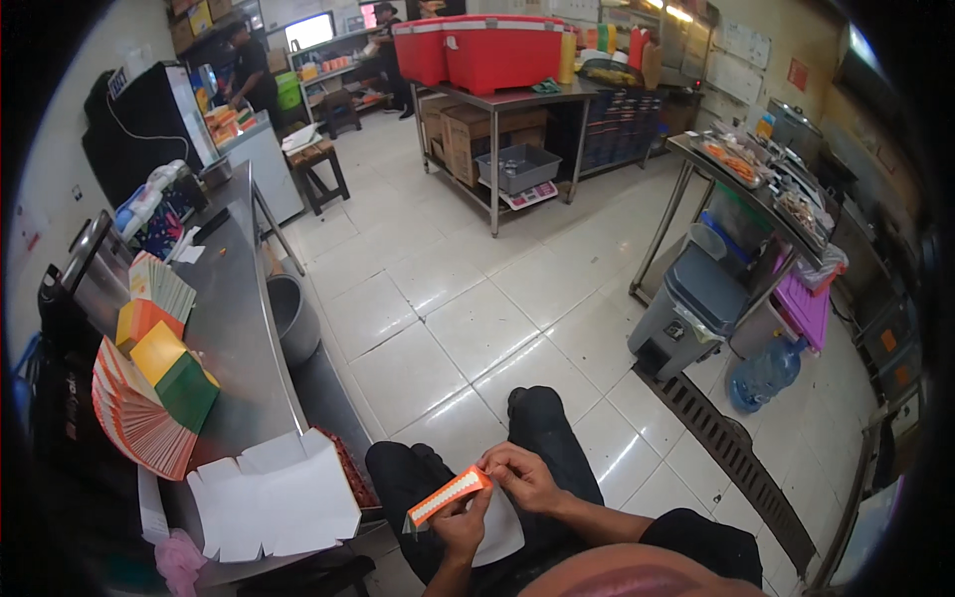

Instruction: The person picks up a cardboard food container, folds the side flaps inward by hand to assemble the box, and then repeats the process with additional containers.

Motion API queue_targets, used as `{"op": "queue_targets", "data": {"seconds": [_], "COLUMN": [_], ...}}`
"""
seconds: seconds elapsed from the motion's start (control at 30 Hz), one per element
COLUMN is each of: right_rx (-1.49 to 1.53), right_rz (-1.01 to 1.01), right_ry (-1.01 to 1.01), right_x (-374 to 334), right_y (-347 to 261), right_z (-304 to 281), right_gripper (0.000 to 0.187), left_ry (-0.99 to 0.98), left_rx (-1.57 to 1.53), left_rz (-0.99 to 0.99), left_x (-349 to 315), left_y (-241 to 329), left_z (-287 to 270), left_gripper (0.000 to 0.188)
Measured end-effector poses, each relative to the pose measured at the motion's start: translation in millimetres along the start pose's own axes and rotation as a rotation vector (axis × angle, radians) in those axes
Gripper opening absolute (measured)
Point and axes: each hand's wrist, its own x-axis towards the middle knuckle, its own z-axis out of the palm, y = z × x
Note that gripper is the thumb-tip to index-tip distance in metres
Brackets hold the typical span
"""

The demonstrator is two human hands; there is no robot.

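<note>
Above my lap, my left hand (464, 524) is closed around a narrow orange carton (445, 499) with a scalloped white strip along its side. The carton tilts, its upper end toward my right hand (525, 480). The fingers of that hand are bent and pinched together at this end; whether they grip the carton's edge or something small is too fine to make out. On the steel table to my left, a fanned stack of orange-edged flat cartons (142, 413) lies beside a yellow and green box (179, 376). Nearer to me is an opened white cardboard box (274, 495).
The steel table (242, 373) runs along my left, a grey bin (292, 323) beside it. To the right stand a lidded grey bin (691, 303), a blue water jug (768, 376) and a floor drain (731, 463). Red coolers (502, 55) top a far table; people work beyond.
</note>
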Motion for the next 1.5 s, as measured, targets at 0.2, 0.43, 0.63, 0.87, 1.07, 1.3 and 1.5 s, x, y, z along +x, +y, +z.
{"op": "queue_targets", "data": {"seconds": [0.2,0.43,0.63,0.87,1.07,1.3,1.5], "right_rx": [-0.014,0.155,0.089,-0.205,-0.209,-0.249,0.27], "right_rz": [-0.077,0.155,0.186,0.229,0.217,0.222,0.366], "right_ry": [-0.066,0.05,0.09,0.109,0.14,0.094,0.272], "right_x": [-2.2,-5.9,-6.2,-3.7,-5.8,-3.6,-4.8], "right_y": [3.9,0.6,1.7,-2.4,4.1,-4.6,-5.6], "right_z": [-3.8,3.3,2.6,-4.3,-4.4,-6.5,0.2], "right_gripper": [0.015,0.016,0.019,0.019,0.019,0.02,0.017], "left_ry": [0.008,-0.034,-0.04,-0.089,-0.106,-0.12,-0.025], "left_rx": [0.076,0.065,0.039,0.037,0.072,0.096,0.051], "left_rz": [0.036,0.033,-0.006,-0.034,-0.039,-0.058,0.001], "left_x": [1.4,8.3,7.8,3.2,0.2,-4.0,9.0], "left_y": [4.2,-5.1,0.1,-11.6,-8.8,-11.5,-1.5], "left_z": [1.0,-5.4,-2.1,-4.9,-2.1,-3.1,-3.1], "left_gripper": [0.023,0.023,0.022,0.022,0.022,0.022,0.013]}}
